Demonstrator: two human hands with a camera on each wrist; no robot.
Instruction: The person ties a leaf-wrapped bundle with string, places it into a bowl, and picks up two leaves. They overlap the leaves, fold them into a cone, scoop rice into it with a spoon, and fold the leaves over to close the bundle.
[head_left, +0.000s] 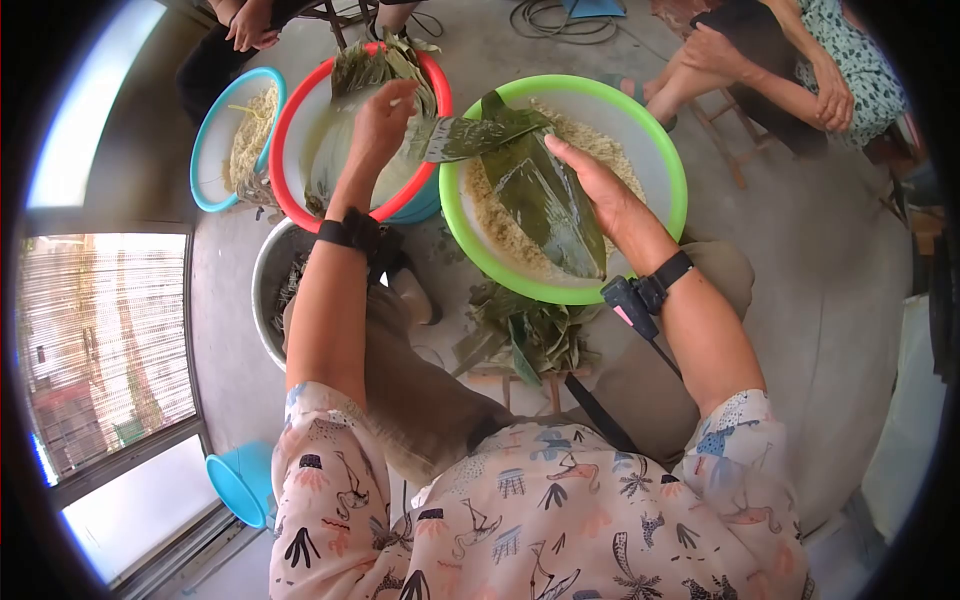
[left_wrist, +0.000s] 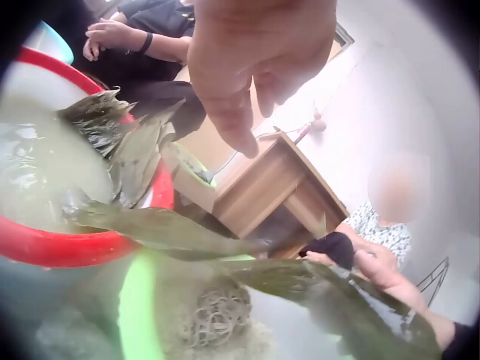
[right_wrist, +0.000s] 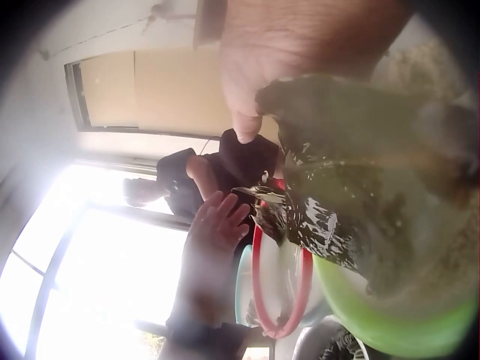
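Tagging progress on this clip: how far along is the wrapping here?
Done: leaves sit in water in the red basin. No finished wrap is clearly visible, and the metal pot contents are unclear.
In hand: the right hand holds one flat leaf over the green basin, with the left hand open near its tip.
Left: that leaf is neither folded nor filled, and plenty of rice lies there.

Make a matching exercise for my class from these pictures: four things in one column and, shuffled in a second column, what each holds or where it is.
Column A
1. green basin
2. red basin
3. blue basin
4. long leaf

Column B
a. holds pale strands
b. held in the right hand
c. holds rice
d. holds soaking leaves in water

Pairs: 1-c, 2-d, 3-a, 4-b
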